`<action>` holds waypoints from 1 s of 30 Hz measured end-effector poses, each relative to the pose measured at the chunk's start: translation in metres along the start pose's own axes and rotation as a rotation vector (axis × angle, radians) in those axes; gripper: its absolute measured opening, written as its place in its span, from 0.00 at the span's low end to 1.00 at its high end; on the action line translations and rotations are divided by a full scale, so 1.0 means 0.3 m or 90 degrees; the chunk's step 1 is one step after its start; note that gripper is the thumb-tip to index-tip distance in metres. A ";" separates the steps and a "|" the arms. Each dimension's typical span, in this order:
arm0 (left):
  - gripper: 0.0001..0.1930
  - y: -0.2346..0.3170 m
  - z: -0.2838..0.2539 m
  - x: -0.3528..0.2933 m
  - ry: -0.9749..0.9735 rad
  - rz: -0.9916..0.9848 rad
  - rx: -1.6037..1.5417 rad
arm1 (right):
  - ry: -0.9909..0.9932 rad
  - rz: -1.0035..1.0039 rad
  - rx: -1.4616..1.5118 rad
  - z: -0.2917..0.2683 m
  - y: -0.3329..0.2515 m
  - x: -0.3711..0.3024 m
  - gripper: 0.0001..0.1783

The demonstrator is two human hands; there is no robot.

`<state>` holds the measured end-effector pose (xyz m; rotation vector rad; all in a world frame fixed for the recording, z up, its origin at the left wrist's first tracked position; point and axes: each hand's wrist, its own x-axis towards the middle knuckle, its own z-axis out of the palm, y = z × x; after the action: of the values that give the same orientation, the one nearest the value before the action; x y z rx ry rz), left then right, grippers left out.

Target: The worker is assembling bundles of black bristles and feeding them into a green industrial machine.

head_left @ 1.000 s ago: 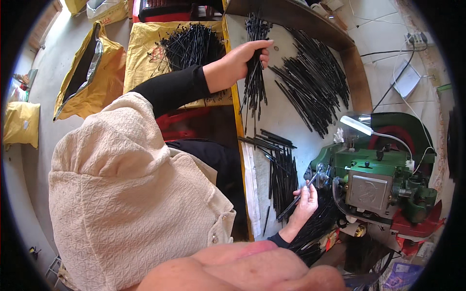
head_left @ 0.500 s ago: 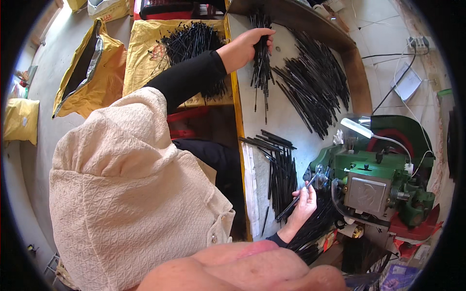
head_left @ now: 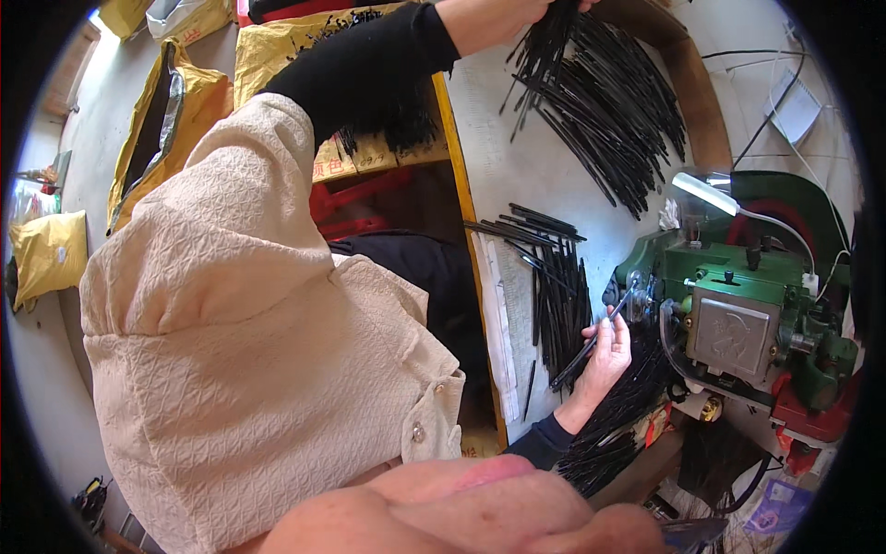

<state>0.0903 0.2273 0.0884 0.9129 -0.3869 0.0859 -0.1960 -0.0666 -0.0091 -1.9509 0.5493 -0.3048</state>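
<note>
My left hand (head_left: 491, 20) reaches across to the far edge of the table, partly cut off by the top of the view. It is closed on a bundle of thin black rods (head_left: 546, 54) that hangs down beside a spread pile of similar rods (head_left: 618, 111). My right hand (head_left: 604, 357) pinches a single thin black rod (head_left: 580, 360) at a slant. The upper end of that rod is at the front of a green machine (head_left: 738, 268), by a small clear part; whether it touches is unclear. Under it lies a smaller stack of black rods (head_left: 559, 295).
A lamp (head_left: 706, 192) shines over the machine. The table has a yellow edge (head_left: 469, 222) and a brown raised border (head_left: 706, 102). More rods (head_left: 614, 443) lie below my right hand. At the left are a yellow sack (head_left: 189, 102) and more rods on yellow sacking (head_left: 392, 134).
My left hand has shifted up and right with the bundle, partly out of view. The view has turned slightly. My right hand keeps its rod at the machine.
</note>
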 end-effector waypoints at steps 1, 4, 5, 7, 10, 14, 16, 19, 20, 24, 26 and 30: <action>0.09 0.014 0.008 0.022 -0.028 0.041 0.063 | -0.002 -0.005 0.002 0.002 0.004 0.001 0.14; 0.09 0.050 0.050 0.022 -0.067 0.122 0.137 | 0.002 -0.039 0.007 -0.004 0.014 -0.005 0.15; 0.08 0.041 0.062 0.020 -0.048 0.149 0.190 | 0.002 -0.025 0.002 -0.007 0.014 -0.012 0.15; 0.08 0.003 0.042 0.029 -0.072 0.181 0.179 | -0.007 -0.013 -0.004 -0.010 0.013 -0.011 0.14; 0.09 -0.016 0.001 0.002 -0.018 0.139 0.241 | -0.021 -0.022 0.004 0.006 0.009 0.002 0.14; 0.09 -0.077 -0.033 -0.015 -0.017 0.107 0.220 | -0.014 -0.018 -0.010 -0.009 0.012 0.001 0.15; 0.08 -0.098 -0.067 -0.030 -0.010 0.095 0.246 | -0.023 -0.028 0.000 -0.005 0.017 0.011 0.15; 0.08 -0.138 -0.083 -0.048 0.010 0.138 0.196 | -0.019 -0.013 -0.020 -0.009 0.004 -0.001 0.14; 0.08 -0.145 -0.091 -0.035 0.010 0.142 0.194 | -0.018 -0.018 -0.021 -0.003 0.000 0.000 0.14; 0.08 -0.091 -0.082 -0.026 -0.016 0.164 0.178 | -0.012 -0.018 0.022 -0.003 0.013 0.000 0.14; 0.08 -0.058 -0.077 -0.021 -0.029 0.217 0.217 | -0.016 -0.020 0.010 -0.005 0.016 0.002 0.14; 0.09 -0.091 -0.068 -0.028 0.064 0.605 0.371 | -0.007 -0.026 0.018 -0.004 0.011 -0.004 0.14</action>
<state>0.0947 0.2273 0.0535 1.2179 -0.6946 1.1603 -0.1983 -0.0682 -0.0115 -1.9378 0.4960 -0.3249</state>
